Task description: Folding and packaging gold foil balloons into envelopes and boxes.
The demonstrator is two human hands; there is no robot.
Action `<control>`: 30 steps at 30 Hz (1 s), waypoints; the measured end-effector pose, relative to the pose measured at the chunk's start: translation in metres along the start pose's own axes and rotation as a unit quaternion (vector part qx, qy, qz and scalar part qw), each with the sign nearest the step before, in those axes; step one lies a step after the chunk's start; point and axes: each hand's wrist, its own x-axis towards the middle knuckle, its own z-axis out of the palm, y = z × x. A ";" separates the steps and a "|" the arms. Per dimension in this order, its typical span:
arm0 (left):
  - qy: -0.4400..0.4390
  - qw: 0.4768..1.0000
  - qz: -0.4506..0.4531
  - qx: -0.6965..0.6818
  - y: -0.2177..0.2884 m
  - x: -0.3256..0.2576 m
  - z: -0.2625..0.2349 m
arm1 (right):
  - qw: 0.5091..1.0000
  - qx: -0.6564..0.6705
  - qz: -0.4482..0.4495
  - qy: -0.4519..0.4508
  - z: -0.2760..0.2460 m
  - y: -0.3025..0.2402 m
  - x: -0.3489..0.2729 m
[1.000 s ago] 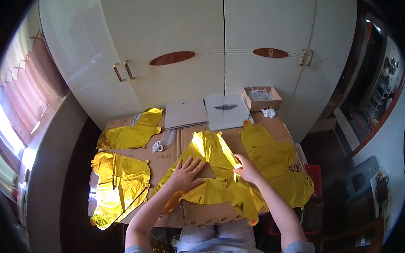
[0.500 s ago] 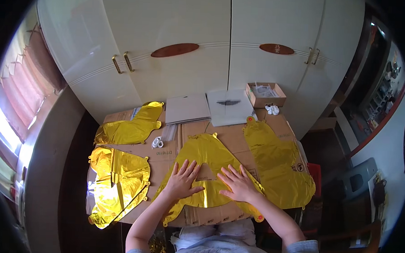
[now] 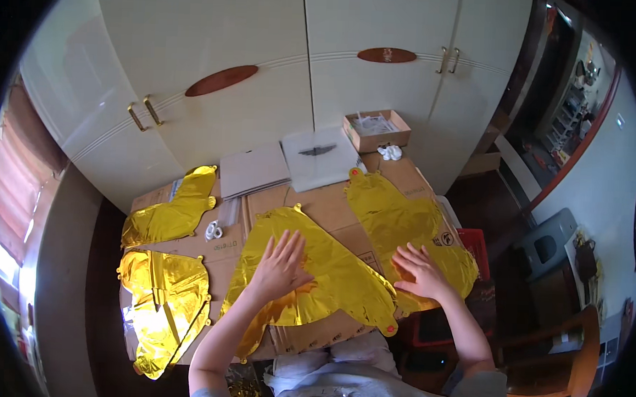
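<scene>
A flat, uninflated gold foil balloon (image 3: 328, 284) with tabs along its edge lies in the middle of the cardboard-covered table, in front of me. My left hand (image 3: 279, 268) is over its left part, fingers stretched out and nothing held. Farther right, my right hand (image 3: 425, 275) is spread above the lower part of a second gold foil balloon (image 3: 388, 209); whether it touches the foil I cannot tell. Two more foil balloons lie at the left: a creased, shiny one (image 3: 162, 280) near me and another (image 3: 162, 216) behind it.
White tape rolls (image 3: 214, 230) lie left of the middle balloon. Grey folders (image 3: 254, 173) and a clear sleeve (image 3: 323, 160) lie at the back, beside an open carton (image 3: 376, 133) and a white crumpled bundle (image 3: 389, 153). Cabinets (image 3: 233, 24) rise behind; a wooden chair (image 3: 548, 382) stands right.
My right hand has moved right, off the middle balloon and over the right one. My left hand stays on the middle balloon, whose central gap no longer shows. The view has turned right.
</scene>
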 end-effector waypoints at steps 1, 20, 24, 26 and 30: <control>0.000 1.000 0.021 -0.001 0.009 0.013 0.001 | 1.000 -0.018 -0.002 -0.008 0.008 0.005 -0.004; -0.022 0.673 -0.183 -0.717 0.073 0.084 0.030 | 0.971 0.133 0.063 0.190 -0.023 -0.033 0.031; 0.007 0.520 -0.287 -0.805 0.053 0.073 -0.004 | 0.986 0.045 -0.060 0.151 -0.028 -0.114 0.039; 0.077 0.606 -0.285 -0.739 0.043 0.057 -0.011 | 0.982 -0.002 -0.107 0.154 -0.011 -0.146 0.040; 0.122 0.763 -0.257 -0.580 -0.019 0.023 0.024 | 0.978 0.021 -0.143 0.150 0.053 -0.191 0.043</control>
